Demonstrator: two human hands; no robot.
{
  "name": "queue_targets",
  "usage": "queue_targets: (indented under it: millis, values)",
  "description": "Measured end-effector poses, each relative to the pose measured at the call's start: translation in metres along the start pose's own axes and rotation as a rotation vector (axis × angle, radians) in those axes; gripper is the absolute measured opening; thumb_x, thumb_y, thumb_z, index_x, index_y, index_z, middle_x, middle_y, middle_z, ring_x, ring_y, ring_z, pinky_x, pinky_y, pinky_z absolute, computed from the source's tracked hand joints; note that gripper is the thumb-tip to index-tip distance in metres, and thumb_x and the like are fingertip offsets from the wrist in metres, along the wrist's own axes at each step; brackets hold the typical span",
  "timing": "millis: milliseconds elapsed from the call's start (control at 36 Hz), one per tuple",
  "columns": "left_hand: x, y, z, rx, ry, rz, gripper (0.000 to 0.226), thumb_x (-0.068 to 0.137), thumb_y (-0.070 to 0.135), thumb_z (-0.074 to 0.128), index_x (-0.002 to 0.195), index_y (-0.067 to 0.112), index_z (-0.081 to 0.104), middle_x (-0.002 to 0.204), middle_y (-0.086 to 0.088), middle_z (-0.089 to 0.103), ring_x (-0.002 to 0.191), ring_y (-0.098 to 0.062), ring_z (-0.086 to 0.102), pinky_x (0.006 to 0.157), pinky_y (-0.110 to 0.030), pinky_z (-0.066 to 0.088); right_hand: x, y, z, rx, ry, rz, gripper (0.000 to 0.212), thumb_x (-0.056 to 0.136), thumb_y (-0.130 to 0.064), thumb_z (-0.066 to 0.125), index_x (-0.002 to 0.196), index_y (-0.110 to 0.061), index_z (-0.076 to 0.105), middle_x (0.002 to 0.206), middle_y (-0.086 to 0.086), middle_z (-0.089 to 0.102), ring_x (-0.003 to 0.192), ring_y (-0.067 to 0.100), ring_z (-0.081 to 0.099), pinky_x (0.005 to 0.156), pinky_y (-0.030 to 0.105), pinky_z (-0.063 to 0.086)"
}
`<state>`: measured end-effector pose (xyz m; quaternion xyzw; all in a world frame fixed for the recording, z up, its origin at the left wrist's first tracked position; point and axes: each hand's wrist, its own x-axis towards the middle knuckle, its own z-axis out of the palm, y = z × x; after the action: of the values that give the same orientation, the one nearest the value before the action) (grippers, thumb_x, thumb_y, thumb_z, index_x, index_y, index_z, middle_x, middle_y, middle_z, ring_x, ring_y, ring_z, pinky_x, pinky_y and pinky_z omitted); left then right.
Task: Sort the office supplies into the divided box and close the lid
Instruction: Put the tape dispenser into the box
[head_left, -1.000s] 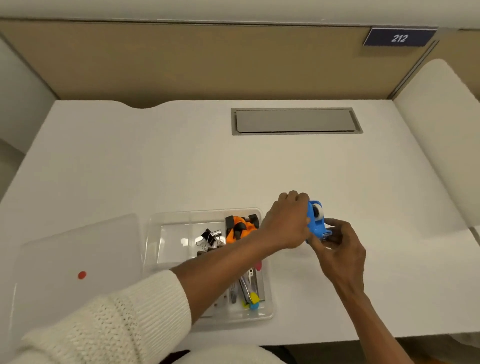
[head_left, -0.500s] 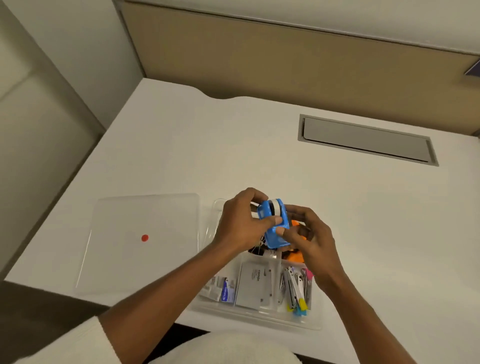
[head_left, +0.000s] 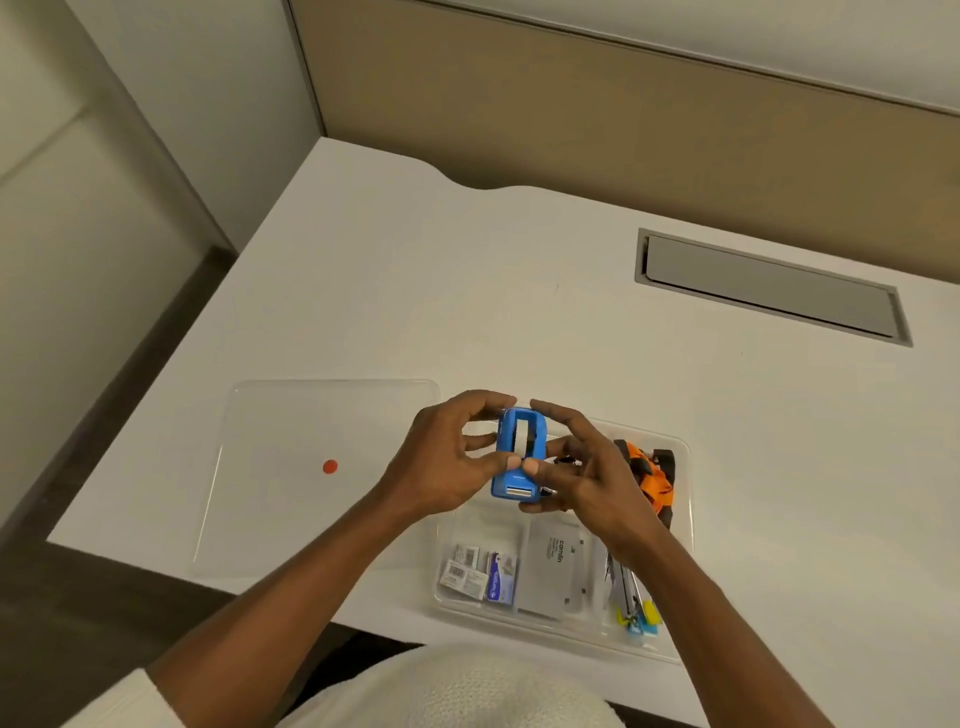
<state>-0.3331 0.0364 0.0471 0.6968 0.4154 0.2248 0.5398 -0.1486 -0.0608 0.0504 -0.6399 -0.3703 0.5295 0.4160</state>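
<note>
Both hands hold a small blue tape dispenser (head_left: 518, 457) just above the far left part of the clear divided box (head_left: 680, 545). My left hand (head_left: 447, 462) grips its left side and my right hand (head_left: 587, 473) grips its right side, thumbs meeting on top. In the box lie an orange and black item (head_left: 655, 480), small labelled packets (head_left: 478, 574), a grey case (head_left: 550, 566) and staplers with yellow and blue ends (head_left: 634, 608). The clear lid (head_left: 291, 467) with a red dot lies flat on the desk, left of the box.
The white desk (head_left: 519, 312) has a grey cable hatch (head_left: 769, 286) at the back right. A tan partition stands behind the desk, and the desk's left edge drops off beside a wall. The box sits close to the front edge.
The blue tape dispenser has been carried left from the desk beside the box to above the box. It now points its cutter toward me. The view has swung left.
</note>
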Motion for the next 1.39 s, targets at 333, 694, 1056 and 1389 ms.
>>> queue_targets:
  millis: [333,694,1056,1389]
  values:
    - [-0.022,-0.044,-0.012,0.319,0.193,-0.377,0.032,0.081,0.041,0.086,0.101,0.022,0.071,0.086,0.013,0.070,0.076,-0.007,0.069,0.071,-0.026,0.058,0.034,-0.004,0.032,-0.474,0.228,0.018,0.058,0.089,-0.027,0.078,0.137,-0.032,0.047,0.083,-0.013,0.063,0.079,0.008,0.066,0.063,0.027,0.056]
    - [-0.030,-0.057,-0.003,0.424,0.121,-0.461,0.022,0.086,0.043,0.080,0.085,0.023,0.072,0.078,0.007,0.073,0.073,-0.014,0.071,0.072,-0.035,0.063,0.060,0.016,0.075,-0.923,0.191,0.135,0.060,0.086,-0.005,0.072,0.142,-0.012,0.050,0.119,0.016,0.069,0.101,0.033,0.068,0.081,0.039,0.056]
    - [-0.030,-0.057,-0.009,0.510,0.105,-0.488,0.033,0.082,0.057,0.079,0.077,0.027,0.067,0.070,0.011,0.067,0.065,-0.010,0.064,0.060,-0.025,0.050,0.039,0.006,0.072,-1.114,0.271,0.000,0.046,0.094,-0.007,0.068,0.137,-0.013,0.053,0.107,0.011,0.071,0.087,0.026,0.070,0.076,0.034,0.058]
    - [-0.044,-0.064,-0.070,0.525,0.388,-0.480,0.033,0.084,0.061,0.074,0.073,0.031,0.065,0.072,0.016,0.066,0.066,-0.009,0.062,0.057,-0.025,0.051,0.013,-0.033,0.111,-0.665,0.178,-0.115,0.039,0.091,-0.031,0.074,0.127,-0.024,0.062,0.108,-0.006,0.072,0.084,0.008,0.070,0.082,0.027,0.058]
